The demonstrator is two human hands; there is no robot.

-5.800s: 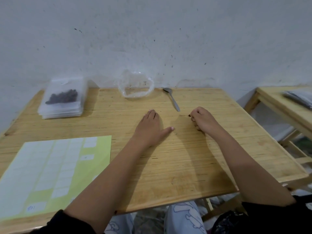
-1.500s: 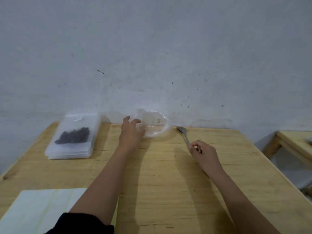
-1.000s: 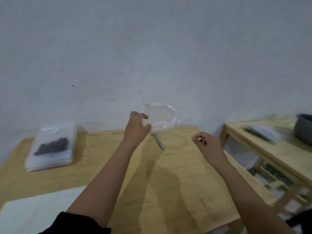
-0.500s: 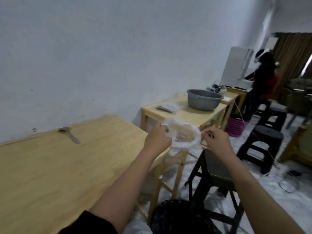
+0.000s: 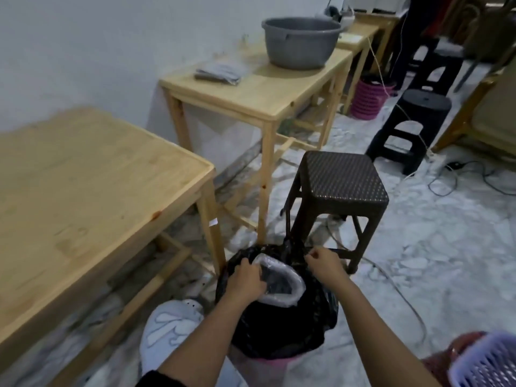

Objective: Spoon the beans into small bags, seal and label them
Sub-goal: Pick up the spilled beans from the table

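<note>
The left grip [image 5: 245, 280] is curled round the near-left rim of the clear bag [image 5: 279, 300], fingers tucked inside the mouth and knuckles up. The clear bag is thin, crinkled film, its rim rolled down into a thick whitish ring. The mouth gapes as a long oval, tilted up and away from this grip. Inside it looks dark. Whether that is beans or only the black film showing through cannot be told.

The clear bag sits in the open top of a black bag [image 5: 279, 333], which bulges round and below both grips and lines a pink bin [image 5: 268, 364]. The right grip [image 5: 325, 261] is just right of the clear bag and apart from its rim. Its fingers and thumb are drawn together at the black bag's far edge. Whether they pinch that film cannot be told.

Left of the left grip runs the wooden surface [image 5: 83, 191], and below it is a knee [image 5: 173, 325] in pale patterned cloth. Just beyond the right grip stands a brown stool [image 5: 340, 180]. Well beyond both grips a second surface [image 5: 265, 93] carries a grey basin [image 5: 301, 43] and a stack of packets [image 5: 217, 72]. Far right of them stands a black stool [image 5: 413, 127], and a purple basket [image 5: 488, 361] lies below the right forearm.
</note>
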